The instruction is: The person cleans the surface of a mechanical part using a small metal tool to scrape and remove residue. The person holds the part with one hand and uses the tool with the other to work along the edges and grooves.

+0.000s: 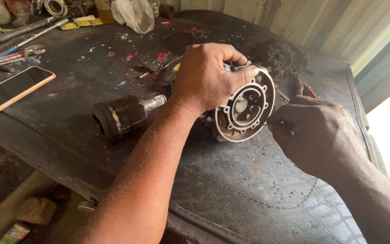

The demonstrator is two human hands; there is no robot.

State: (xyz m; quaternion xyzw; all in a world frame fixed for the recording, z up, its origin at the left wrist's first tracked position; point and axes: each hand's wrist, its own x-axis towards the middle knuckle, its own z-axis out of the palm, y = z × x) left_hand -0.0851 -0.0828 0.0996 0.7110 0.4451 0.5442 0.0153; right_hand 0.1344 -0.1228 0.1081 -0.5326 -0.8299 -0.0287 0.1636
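Observation:
My left hand (206, 77) grips the top of a round grey metal housing (245, 108), holding it on edge on the dark workbench (68, 122) with its open face toward me. The face shows a ring of bolt holes and a central bore. My right hand (314, 135) is closed on a thin dark tool (274, 123) whose tip touches the housing's right rim. A greasy black cylindrical joint with a splined silver shaft (123, 115) lies just left of my left forearm.
A phone in an orange case (10, 90) lies at the bench's left. Pliers, a wrench and bars (19, 43) sit at the back left, with a plastic bag (134, 13) behind. A patterned mat (258, 194) covers the near right. A clump of dirty fibres (278, 56) sits behind the housing.

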